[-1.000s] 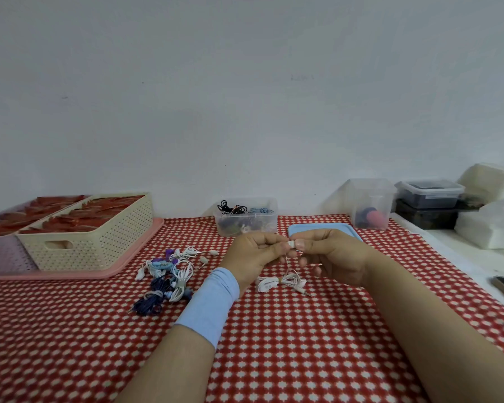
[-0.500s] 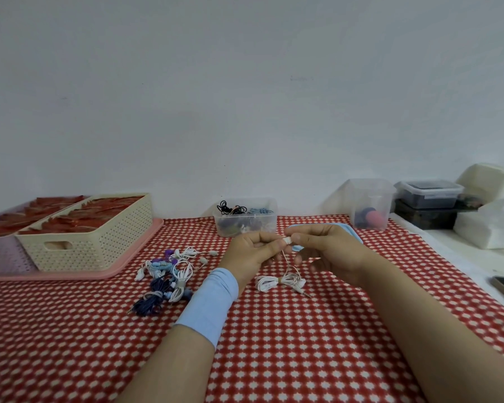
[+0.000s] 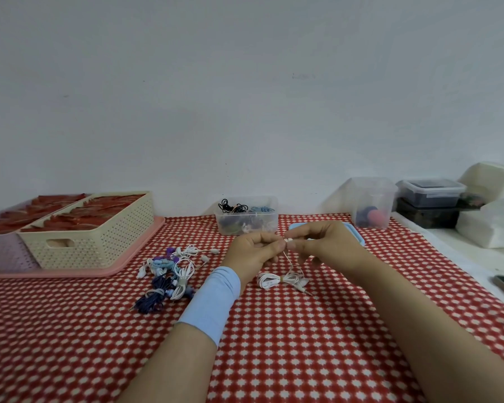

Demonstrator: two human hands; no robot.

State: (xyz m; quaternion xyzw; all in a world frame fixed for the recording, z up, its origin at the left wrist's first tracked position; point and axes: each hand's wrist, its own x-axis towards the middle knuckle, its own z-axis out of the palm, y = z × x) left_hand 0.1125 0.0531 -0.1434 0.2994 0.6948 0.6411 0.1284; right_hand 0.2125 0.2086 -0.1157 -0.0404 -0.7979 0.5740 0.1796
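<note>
Now, just in front of the clear box (image 3: 246,225), my left hand (image 3: 252,253) and right hand (image 3: 328,242) pinch one white earbud (image 3: 288,240) between fingertips, its cord bundle (image 3: 280,279) lying nearer me than the box.

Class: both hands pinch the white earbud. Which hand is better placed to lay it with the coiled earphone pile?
Probably left. The left hand sits nearer the pile of white, blue and purple coiled earphones; the right hand would have to cross over it. Both pinch the small white earbud.
</note>
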